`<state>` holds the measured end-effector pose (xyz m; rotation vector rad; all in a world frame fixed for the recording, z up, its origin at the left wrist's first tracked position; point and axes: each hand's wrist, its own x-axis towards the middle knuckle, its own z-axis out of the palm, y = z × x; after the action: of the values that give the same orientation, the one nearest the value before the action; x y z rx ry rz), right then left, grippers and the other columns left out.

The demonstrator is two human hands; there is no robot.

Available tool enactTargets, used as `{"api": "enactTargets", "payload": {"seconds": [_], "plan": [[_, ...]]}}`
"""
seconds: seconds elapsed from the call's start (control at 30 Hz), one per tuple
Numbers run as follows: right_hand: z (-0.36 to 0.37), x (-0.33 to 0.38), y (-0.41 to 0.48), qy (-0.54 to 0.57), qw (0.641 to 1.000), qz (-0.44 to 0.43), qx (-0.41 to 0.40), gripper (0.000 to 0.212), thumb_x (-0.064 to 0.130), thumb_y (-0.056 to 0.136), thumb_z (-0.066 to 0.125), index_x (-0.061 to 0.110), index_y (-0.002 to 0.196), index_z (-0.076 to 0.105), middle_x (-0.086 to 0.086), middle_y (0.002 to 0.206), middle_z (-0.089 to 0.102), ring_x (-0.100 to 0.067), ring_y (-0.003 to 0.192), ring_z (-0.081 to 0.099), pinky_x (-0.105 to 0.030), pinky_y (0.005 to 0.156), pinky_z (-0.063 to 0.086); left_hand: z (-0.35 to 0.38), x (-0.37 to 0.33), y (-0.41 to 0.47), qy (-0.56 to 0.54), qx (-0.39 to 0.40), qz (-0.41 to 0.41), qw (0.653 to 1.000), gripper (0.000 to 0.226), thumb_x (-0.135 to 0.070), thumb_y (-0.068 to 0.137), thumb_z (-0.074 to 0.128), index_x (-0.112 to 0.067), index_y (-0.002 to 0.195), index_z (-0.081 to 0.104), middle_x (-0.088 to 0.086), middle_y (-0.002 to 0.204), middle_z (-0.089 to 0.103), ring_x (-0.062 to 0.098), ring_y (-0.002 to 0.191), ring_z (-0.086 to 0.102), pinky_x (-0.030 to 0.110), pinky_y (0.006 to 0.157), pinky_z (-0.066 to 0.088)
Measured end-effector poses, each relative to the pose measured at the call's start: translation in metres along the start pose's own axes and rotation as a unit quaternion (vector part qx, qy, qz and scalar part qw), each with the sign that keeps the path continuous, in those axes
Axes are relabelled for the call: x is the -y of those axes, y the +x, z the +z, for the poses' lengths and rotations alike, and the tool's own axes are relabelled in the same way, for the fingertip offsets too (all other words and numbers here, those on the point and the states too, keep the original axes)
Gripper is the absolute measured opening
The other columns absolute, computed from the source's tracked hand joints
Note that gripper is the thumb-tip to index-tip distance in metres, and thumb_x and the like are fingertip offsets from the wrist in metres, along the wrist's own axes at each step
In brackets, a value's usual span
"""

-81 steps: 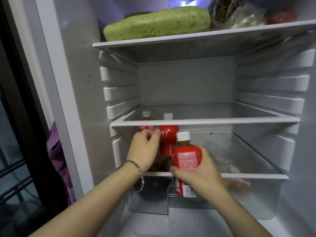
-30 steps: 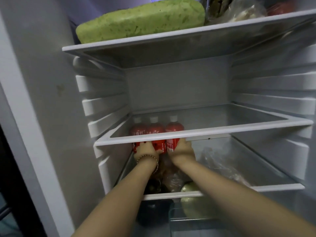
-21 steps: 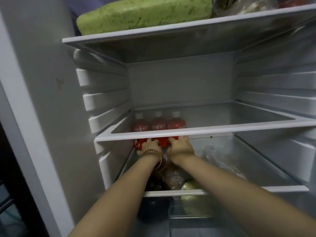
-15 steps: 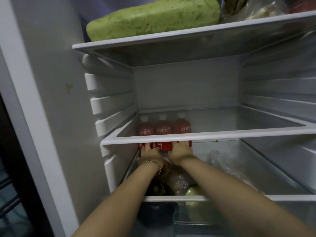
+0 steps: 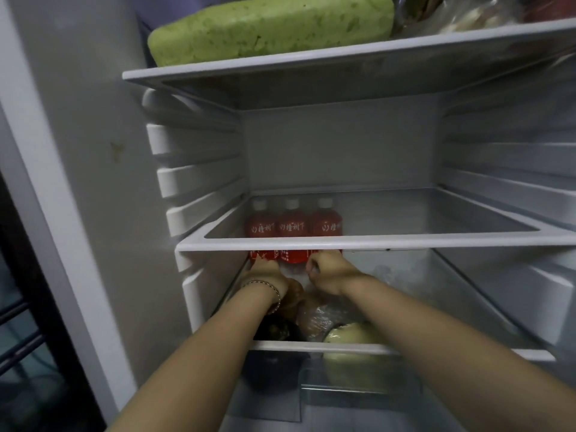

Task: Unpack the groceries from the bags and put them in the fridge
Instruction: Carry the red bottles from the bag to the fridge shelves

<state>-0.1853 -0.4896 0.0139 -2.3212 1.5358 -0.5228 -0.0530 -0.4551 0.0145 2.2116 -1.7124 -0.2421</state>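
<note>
Three red-labelled bottles with white caps stand in a row at the back left of the fridge's lower level, seen through the glass shelf (image 5: 374, 243) above them: left bottle (image 5: 261, 226), middle bottle (image 5: 293, 226), right bottle (image 5: 327, 226). Both my arms reach in under that shelf. My left hand (image 5: 265, 271), with a bracelet at the wrist, touches the foot of the left bottle with its fingertips. My right hand (image 5: 327, 272) has its fingers curled at the foot of the right bottle.
A big green gourd (image 5: 271, 26) and bagged food lie on the top shelf (image 5: 311, 56). Under my forearms sit a plastic-wrapped item (image 5: 318, 316), a dark vegetable (image 5: 274, 328) and a pale round vegetable (image 5: 352, 335). A clear drawer (image 5: 343, 397) is below.
My right hand brought a third bottle in and set it beside the other two. Both hands then pushed the row toward the back, and the camera moved closer.
</note>
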Motion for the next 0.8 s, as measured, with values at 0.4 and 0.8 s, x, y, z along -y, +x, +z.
{"api": "enactTargets", "payload": {"seconds": [0.4, 0.8], "plan": [[-0.049, 0.030, -0.183, -0.095, 0.990, 0.093, -0.054, 0.021, 0.028, 0.087, 0.055, 0.017, 0.103, 0.065, -0.008, 0.113, 0.066, -0.027, 0.107, 0.060, -0.028, 0.082, 0.046, -0.038, -0.032, -0.141, 0.051, 0.007, 0.239, 0.970, 0.024, -0.024, 0.091, 0.048, -0.010, 0.103, 0.063, 0.011, 0.107, 0.065, 0.028, 0.098, 0.062, 0.035, 0.082, 0.052], [-0.063, 0.012, -0.517, -0.128, 0.917, 0.366, -0.098, 0.017, 0.034, 0.084, 0.057, 0.022, 0.092, 0.067, -0.005, 0.104, 0.069, -0.025, 0.100, 0.062, -0.028, 0.076, 0.046, 0.024, -0.128, -0.404, 0.080, 0.187, 0.526, 0.826, 0.020, -0.026, 0.089, 0.049, -0.013, 0.096, 0.063, 0.011, 0.108, 0.065, 0.029, 0.101, 0.060, 0.030, 0.077, 0.045]]}}
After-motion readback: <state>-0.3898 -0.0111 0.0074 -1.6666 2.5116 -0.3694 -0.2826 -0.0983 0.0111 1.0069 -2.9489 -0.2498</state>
